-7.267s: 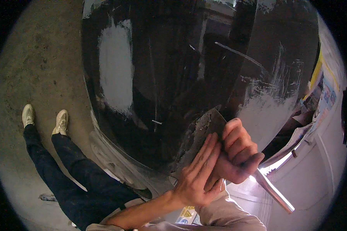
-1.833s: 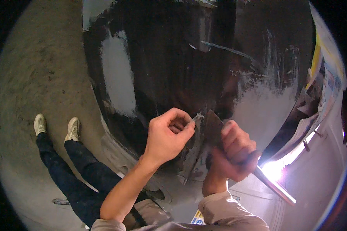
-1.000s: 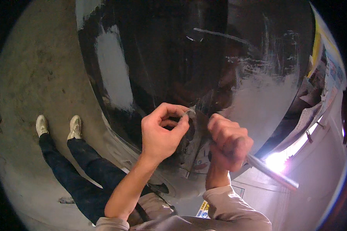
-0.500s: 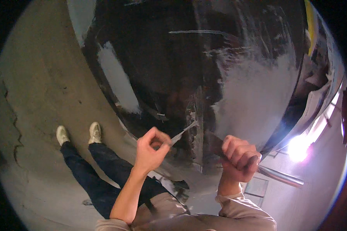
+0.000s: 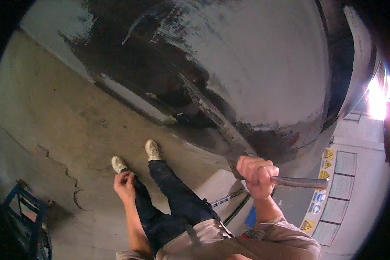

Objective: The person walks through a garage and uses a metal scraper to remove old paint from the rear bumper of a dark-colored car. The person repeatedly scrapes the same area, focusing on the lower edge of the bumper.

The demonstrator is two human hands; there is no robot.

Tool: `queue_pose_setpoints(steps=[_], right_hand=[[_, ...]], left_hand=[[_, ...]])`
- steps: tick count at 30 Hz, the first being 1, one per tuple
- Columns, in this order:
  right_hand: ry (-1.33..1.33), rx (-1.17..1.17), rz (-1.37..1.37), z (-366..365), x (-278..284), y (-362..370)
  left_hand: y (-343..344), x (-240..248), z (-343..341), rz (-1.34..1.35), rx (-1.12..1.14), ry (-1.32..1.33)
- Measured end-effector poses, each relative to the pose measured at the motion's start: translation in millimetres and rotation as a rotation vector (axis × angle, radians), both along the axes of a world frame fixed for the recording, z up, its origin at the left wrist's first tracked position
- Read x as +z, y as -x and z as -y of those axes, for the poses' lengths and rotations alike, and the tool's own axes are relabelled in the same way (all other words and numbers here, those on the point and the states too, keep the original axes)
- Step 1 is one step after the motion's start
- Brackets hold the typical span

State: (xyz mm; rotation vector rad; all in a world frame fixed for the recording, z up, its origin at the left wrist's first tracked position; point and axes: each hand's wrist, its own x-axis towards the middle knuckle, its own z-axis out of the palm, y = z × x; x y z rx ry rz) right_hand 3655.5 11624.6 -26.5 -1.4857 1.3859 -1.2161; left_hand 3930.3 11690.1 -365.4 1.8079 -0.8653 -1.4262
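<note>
A dark car body panel (image 5: 138, 65) with dull grey patches (image 5: 264, 60) fills the upper part of the view. A rough, flaky pale seam (image 5: 216, 115) runs down it toward my right hand. My right hand (image 5: 258, 175) is wrapped round a tool with a shiny metal handle (image 5: 301, 182), which sticks out to the right. The tool's other end lies close to the lower end of the seam; its shape is hard to make out. My left hand (image 5: 125, 186) hangs away from the panel, above my leg. Its fingers are curled together; what they hold, if anything, is hidden.
My legs and pale shoes (image 5: 152, 150) are on the cracked concrete floor (image 5: 34, 117). A dark blue metal frame (image 5: 26, 203) stands at the lower left. Warning signs and framed boards (image 5: 340, 186) hang on the right wall. A bright light (image 5: 379, 99) glares at the far right.
My left hand has moved from beside the panel, where a thin pale strip stretched from it, down and left. My view has turned; the right hand still grips the tool.
</note>
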Motion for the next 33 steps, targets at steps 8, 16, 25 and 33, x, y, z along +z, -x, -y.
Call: queue_pose_setpoints(steps=[8,16,25,33], right_hand=[[-0.17,-0.208,0.072,-81.5,-89.1,12.0],[-0.385,-0.343,0.098,-177.3,-157.4,26.7],[-0.149,-0.582,-0.212,-176.3,-165.1,-7.4],[-0.231,-0.57,-0.146,-144.0,-159.6,-63.1]], left_hand=[[-6.5,-53.1,61.1,-0.07,-0.155,0.072],[20.5,-67.5,51.8,0.185,-0.176,0.058],[82.7,93.4,-98.4,-0.932,-0.674,-0.685],[128.6,165.2,-6.9,-0.858,0.08,-0.496]])
